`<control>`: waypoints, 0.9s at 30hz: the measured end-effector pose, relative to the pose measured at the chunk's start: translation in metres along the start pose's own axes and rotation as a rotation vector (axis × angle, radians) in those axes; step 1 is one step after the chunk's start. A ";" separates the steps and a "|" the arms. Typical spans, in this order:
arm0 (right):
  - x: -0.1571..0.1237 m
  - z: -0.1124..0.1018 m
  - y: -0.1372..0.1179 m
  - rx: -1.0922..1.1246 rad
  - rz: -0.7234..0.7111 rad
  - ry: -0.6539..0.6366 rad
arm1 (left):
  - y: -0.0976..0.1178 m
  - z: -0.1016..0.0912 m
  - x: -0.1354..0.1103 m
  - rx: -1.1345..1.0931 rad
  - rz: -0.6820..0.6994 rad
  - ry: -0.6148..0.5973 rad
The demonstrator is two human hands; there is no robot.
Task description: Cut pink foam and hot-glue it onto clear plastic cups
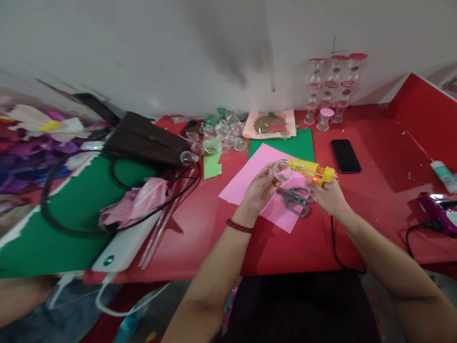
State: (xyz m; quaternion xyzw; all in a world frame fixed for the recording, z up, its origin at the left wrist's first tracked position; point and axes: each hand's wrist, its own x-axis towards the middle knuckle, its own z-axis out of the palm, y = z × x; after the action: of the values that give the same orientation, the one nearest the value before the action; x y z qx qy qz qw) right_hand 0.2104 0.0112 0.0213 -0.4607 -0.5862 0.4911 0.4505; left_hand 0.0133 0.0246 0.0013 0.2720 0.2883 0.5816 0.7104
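Note:
My left hand (262,186) pinches a clear plastic cup (283,172) with its open rim turned toward me. In my right hand (329,195) is a yellow hot glue gun (307,168) with an orange light glowing on it. Its nozzle points left and lies at the cup's rim; whether it touches cannot be made out. Under both hands lie a pink paper sheet (246,178) and scissors with grey-green handles (298,202). A green sheet (303,143) shows beneath the pink one.
Several clear cups (224,136) are heaped at the back, beside pink paper holding brown grains (267,123). Stacked cup pieces with red discs (332,85) stand by the wall. A phone (345,155) lies right; a dark bag (146,138), power bank (126,243) and cable lie left.

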 end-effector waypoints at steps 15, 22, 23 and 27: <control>-0.001 0.001 0.001 -0.016 0.010 0.049 | 0.001 0.004 0.000 -0.016 -0.018 0.037; 0.000 0.002 0.003 0.006 0.022 0.032 | 0.001 0.003 0.001 -0.011 -0.019 0.051; 0.000 0.001 0.003 0.006 0.016 0.037 | 0.001 0.003 0.001 -0.014 -0.019 0.052; 0.001 0.000 0.003 -0.006 0.009 0.044 | 0.002 0.002 0.001 -0.024 -0.029 0.067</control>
State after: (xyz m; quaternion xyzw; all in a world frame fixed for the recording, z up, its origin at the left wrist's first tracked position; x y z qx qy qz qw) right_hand 0.2105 0.0127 0.0181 -0.4755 -0.5756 0.4810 0.4596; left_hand 0.0138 0.0260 0.0043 0.2395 0.3091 0.5833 0.7119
